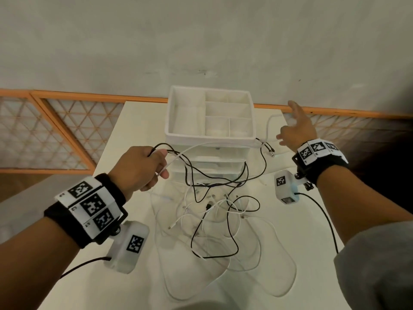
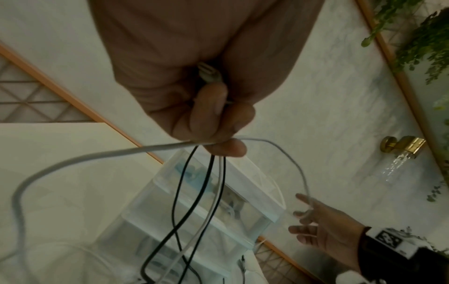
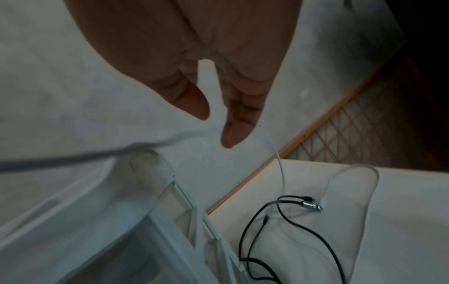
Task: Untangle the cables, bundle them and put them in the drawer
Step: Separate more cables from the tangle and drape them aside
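Observation:
My left hand (image 1: 145,166) is raised in front of the white drawer unit (image 1: 212,162) and grips a bunch of black and white cables (image 2: 192,192) in its fist, with a white plug (image 2: 209,74) showing in the palm. From the fist one white cable (image 1: 201,146) stretches right to my right hand (image 1: 288,126), which is held up beside the unit with fingers (image 3: 230,132) spread; the cable lies across them, ungripped. The remaining cables (image 1: 212,215) hang down into a loose tangle on the table. All visible drawers look closed.
The unit carries an open divided tray (image 1: 169,113) on top. Black cable ends with metal plugs (image 3: 308,203) lie on the white table (image 1: 111,220) to the unit's right. An orange-framed lattice railing (image 1: 55,130) runs behind the table's far edge.

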